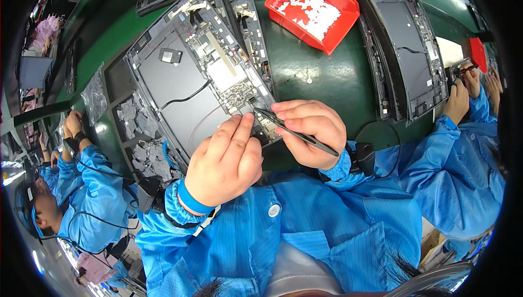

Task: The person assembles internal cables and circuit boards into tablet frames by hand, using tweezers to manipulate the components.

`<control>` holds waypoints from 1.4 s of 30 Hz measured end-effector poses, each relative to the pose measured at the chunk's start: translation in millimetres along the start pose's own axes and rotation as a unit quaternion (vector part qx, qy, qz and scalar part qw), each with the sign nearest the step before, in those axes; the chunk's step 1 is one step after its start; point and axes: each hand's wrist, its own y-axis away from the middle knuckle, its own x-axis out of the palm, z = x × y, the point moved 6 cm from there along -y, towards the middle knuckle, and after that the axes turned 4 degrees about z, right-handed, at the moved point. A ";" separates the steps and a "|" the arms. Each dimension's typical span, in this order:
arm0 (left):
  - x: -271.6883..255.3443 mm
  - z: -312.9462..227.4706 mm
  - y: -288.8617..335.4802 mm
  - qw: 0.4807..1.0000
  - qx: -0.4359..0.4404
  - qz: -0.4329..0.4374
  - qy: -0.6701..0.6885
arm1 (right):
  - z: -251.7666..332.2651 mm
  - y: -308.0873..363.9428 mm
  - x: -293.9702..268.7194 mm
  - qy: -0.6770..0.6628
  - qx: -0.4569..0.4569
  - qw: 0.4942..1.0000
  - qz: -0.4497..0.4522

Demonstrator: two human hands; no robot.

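The opened tablet back shell [185, 87] lies on the green counter [321, 79] directly ahead of the person's two hands, its long axis running from the upper left down toward the lower right, so that its near lower corner sits right under the fingers. The circuit board [226, 63] with its pale shields runs along the shell's right edge, and the working spot is at the bottom end of that strip. The right hand [313, 131] is closed around black tweezers [291, 131], held like a pen, their long axis slanting from the palm up and left so the tips meet the board's lower corner. The left hand [226, 163] comes in from below with its fingers curled and the forefinger and thumb pressed together, touching the shell edge just beside the tweezer tips; whether something small is pinched between them cannot be told. Both hands are about equally close to the spot, the left from the lower left, the right from the right. A black cable [188, 98] crosses the shell's dark panel. To the left of the shell a tray of grey pads [144, 150] lies on the counter, and a red parts bin [313, 8] with white bits stands beyond the shell, well apart from the hands. A second opened shell [406, 46] lies to the right, near another worker's hands [463, 87] in blue sleeves.
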 end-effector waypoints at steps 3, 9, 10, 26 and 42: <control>-0.4 -1.1 -0.5 1.000 0.006 -0.011 -0.013 | -0.8 1.9 -1.1 -0.016 0.011 1.000 -0.015; -1.2 2.2 -3.1 1.000 0.003 -0.012 0.003 | 3.9 -4.0 1.7 0.004 0.009 0.999 0.048; -1.4 2.4 -3.5 1.000 0.003 -0.010 0.005 | 2.7 -3.8 2.3 0.004 0.011 0.999 0.048; -69.7 127.9 53.9 0.938 -0.306 -0.159 0.032 | 3.2 -3.4 1.8 0.011 0.034 0.999 0.036; -17.6 227.7 139.4 0.760 -0.540 -0.153 0.328 | -0.4 -22.9 -16.2 -0.072 0.119 0.990 -0.015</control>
